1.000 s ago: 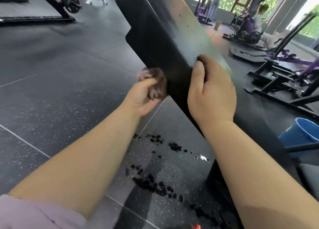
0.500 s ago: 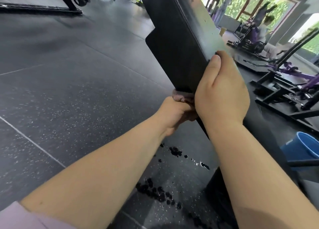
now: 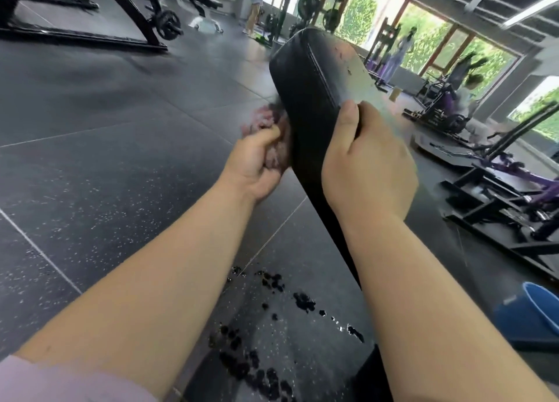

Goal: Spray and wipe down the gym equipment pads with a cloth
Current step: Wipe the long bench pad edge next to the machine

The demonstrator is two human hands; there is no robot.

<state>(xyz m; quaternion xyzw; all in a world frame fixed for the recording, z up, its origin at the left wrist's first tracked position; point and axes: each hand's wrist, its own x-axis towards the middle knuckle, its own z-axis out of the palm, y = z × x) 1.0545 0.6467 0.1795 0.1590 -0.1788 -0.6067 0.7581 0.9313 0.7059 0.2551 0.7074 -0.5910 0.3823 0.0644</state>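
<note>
A long black bench pad rises at a slant from the lower right to the upper middle. Its top face is worn and shiny. My left hand is closed around a bunched pinkish cloth and presses it against the pad's left side, below the rounded top end. My right hand grips the pad's right edge, thumb on the side face and fingers over the top face. No spray bottle is in view.
Dark wet spots dot the speckled rubber floor under my arms. A blue bucket stands at the lower right. Black and purple machine frames fill the right side, a black rack the upper left. People stand far back.
My left hand has moved with the cloth from low beside my right hand back up along the pad's left side. My view has tilted up, showing the pad's top end.
</note>
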